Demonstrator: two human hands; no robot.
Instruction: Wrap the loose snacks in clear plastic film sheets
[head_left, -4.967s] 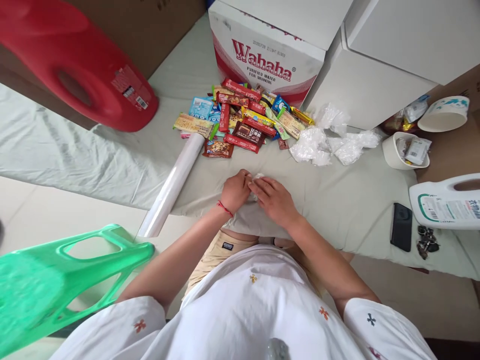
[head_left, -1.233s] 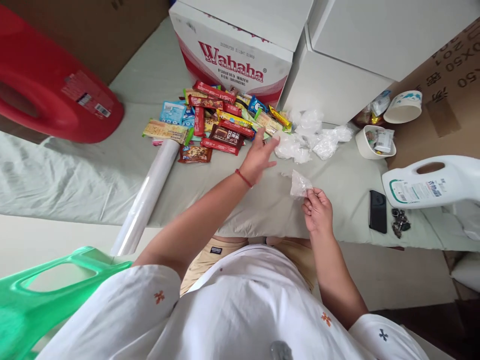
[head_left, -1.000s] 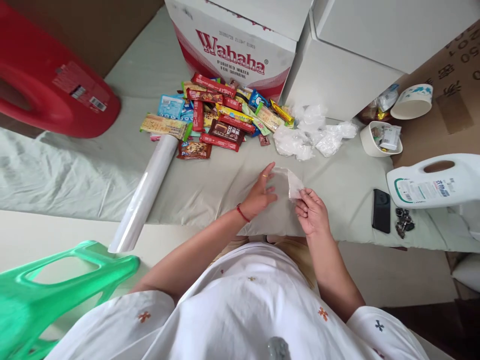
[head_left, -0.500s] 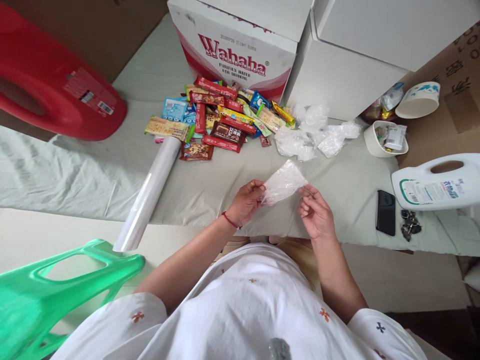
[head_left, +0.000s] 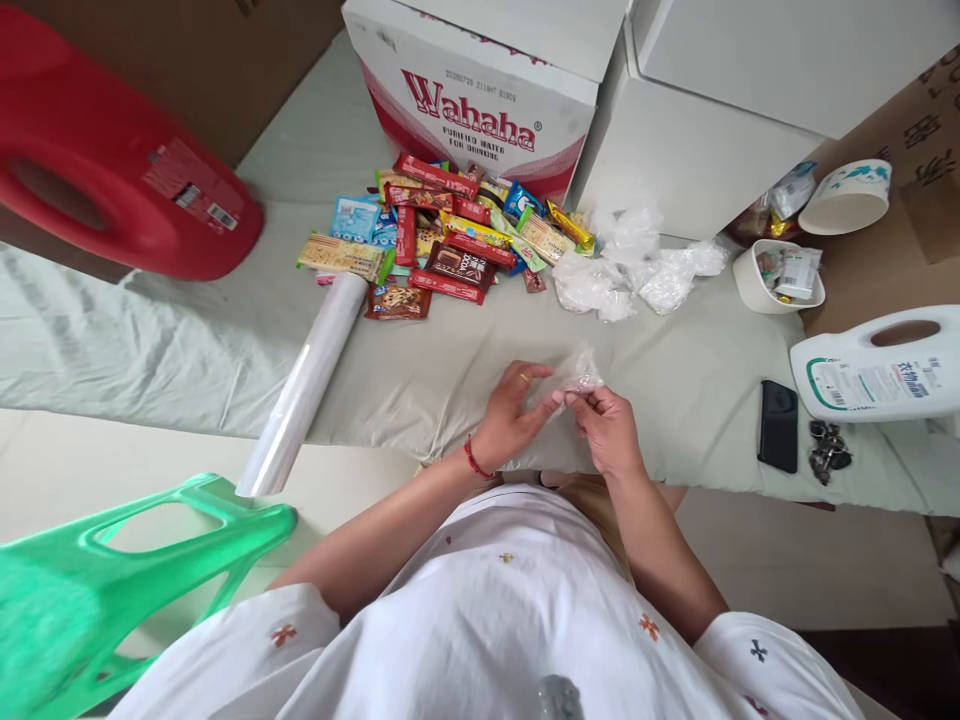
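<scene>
A crumpled clear plastic bag point(head_left: 581, 368) is held just above the cloth near its front edge, bunched between both hands. My left hand point(head_left: 514, 415) has its thumb and fingers closed on the left side of it. With thumb and fingertips, my right hand point(head_left: 611, 430) pinches its lower right part. The two thumbs nearly meet. Beyond the hands lie several crumpled clear plastic bags point(head_left: 592, 285). To their left is a pile of wrapped snacks point(head_left: 457, 255) in red, yellow, blue and brown.
A clear plastic roll point(head_left: 304, 390) slants over the front edge of the cloth point(head_left: 420, 380), above a green stool point(head_left: 60, 590). A red jug point(head_left: 187, 200) stands left. Behind are a Wahaha carton point(head_left: 480, 110) and white boxes point(head_left: 697, 140). Rightward are a tub point(head_left: 757, 290), white bottle point(head_left: 855, 385), phone point(head_left: 778, 425) and keys point(head_left: 829, 450).
The hands have come together, and the plastic bag that was stretched flat between them is now bunched up. My right hand has moved left. The view has shifted slightly.
</scene>
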